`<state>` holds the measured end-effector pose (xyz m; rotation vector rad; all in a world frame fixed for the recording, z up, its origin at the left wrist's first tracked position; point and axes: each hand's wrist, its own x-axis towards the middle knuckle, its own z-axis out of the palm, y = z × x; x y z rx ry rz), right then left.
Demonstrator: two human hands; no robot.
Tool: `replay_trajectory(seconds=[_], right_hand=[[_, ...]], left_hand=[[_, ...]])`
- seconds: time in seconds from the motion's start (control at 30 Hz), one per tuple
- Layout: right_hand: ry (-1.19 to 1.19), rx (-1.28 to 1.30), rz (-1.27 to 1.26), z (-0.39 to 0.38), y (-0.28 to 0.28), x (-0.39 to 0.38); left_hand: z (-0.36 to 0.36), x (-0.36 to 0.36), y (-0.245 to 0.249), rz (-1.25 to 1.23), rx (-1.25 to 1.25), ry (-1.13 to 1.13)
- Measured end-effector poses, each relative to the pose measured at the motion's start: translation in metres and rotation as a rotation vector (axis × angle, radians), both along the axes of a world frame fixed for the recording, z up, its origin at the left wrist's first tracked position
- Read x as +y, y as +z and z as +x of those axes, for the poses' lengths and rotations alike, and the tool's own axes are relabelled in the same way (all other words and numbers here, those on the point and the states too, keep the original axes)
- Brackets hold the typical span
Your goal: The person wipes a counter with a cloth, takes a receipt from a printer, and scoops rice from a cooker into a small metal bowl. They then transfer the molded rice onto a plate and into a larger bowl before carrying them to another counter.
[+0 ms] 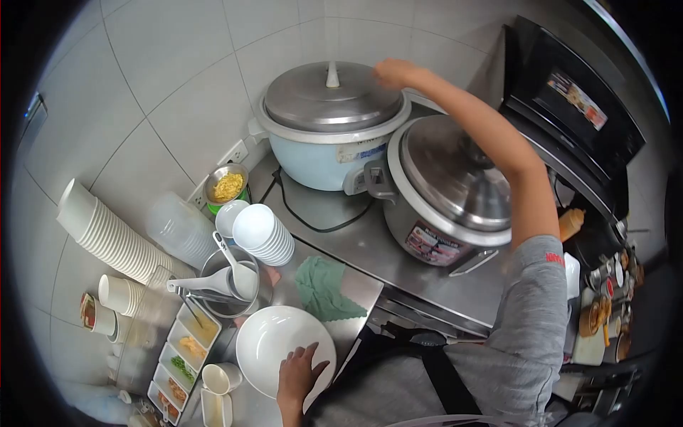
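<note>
My left hand (302,371) lies over the near rim of a large white bowl (267,341), its fingers spread on the bowl's inside. The bowl has nothing in it. Stretched far forward, my right hand (397,73) is curled closed at the right edge of the metal lid (306,99) of a light-blue rice cooker (306,160). Whether it holds anything I cannot make out. The lid sits on the cooker, its upright handle (332,75) left of my fingers. Below my right forearm stands a second rice cooker (420,228), lidded and partly hidden by the arm.
A metal pot (263,295) with white ladles stands left of a green cloth (324,288). Stacked white bowls (263,231), paper cups (107,228) and a topping tray (171,384) line the left. A small bowl of yellow bits (228,186) sits near the wall. A black appliance (576,99) rises at right.
</note>
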<state>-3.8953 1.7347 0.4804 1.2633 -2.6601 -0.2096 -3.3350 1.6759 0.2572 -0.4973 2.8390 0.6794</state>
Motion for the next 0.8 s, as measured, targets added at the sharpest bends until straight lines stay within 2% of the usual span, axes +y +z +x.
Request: replay_trajectory(seconds=[0.07, 0.17, 0.27, 0.43, 0.47, 0.6, 0.73, 0.8], right_hand=[[-0.025, 0.003, -0.122, -0.017, -0.02, -0.04], [-0.124, -0.204, -0.222, -0.023, -0.027, -0.085], [-0.235, -0.144, -0.399, -0.042, -0.068, -0.125], [-0.197, -0.402, -0.397, -0.072, -0.059, -0.128], [-0.211, -0.469, -0.367, -0.066, -0.048, -0.134], [-0.183, -0.273, -0.561, -0.067, -0.07, -0.135], [-0.095, -0.208, -0.596, -0.065, -0.039, -0.125], [-0.073, -0.088, -0.602, -0.092, -0.031, -0.122]], left_hand=[[-0.022, 0.013, 0.008, -0.022, 0.012, 0.024], [-0.037, 0.028, 0.009, -0.002, -0.024, 0.031], [-0.036, 0.038, 0.01, 0.01, -0.111, 0.098], [-0.035, 0.045, 0.006, 0.022, -0.277, 0.278], [-0.038, 0.05, 0.011, -0.025, -0.227, 0.285], [-0.051, 0.05, 0.02, -0.045, -0.057, 0.278], [-0.055, 0.043, 0.015, -0.016, -0.178, 0.297], [-0.057, 0.041, 0.016, -0.033, -0.191, 0.314]])
